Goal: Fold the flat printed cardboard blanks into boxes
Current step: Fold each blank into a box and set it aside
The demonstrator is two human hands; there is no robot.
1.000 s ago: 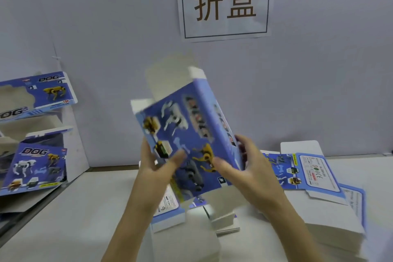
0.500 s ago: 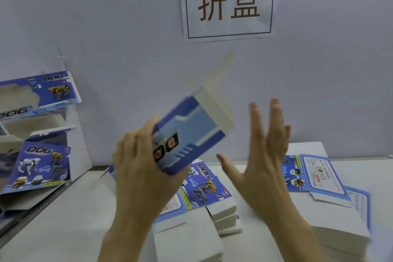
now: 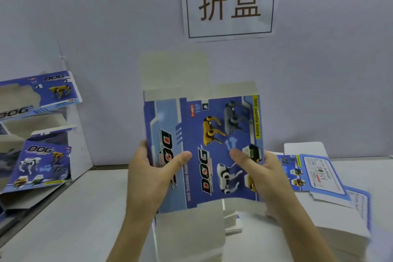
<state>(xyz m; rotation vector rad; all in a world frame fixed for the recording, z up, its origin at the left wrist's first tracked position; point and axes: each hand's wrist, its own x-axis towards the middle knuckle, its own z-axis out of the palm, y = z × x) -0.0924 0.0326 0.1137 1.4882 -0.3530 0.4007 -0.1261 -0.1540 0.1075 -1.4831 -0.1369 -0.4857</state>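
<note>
Off to my left, folded boxes (image 3: 42,164) are lying piled beside the bench (image 3: 85,208). I am holding the blank (image 3: 204,134) up in front of me, above the bench, between both hands. My left hand (image 3: 153,178) is pinching its left edge, thumb pressing on the printed face and fingers curling behind, and my right hand (image 3: 263,178) is gripping the right edge the same way. The blank is standing upright with its long axis running top to bottom and its printed side facing me. Its plain flaps are pointing up toward the wall sign (image 3: 229,2) and down toward the bench, and the DOG lettering is running sideways along that axis. To my right, the stack of flat blanks (image 3: 319,176) is lying on the bench. I am judging the risk to be in the squeeze: thumbs pushing unevenly could be creasing the card off its score lines or buckling the tall top flap.
</note>
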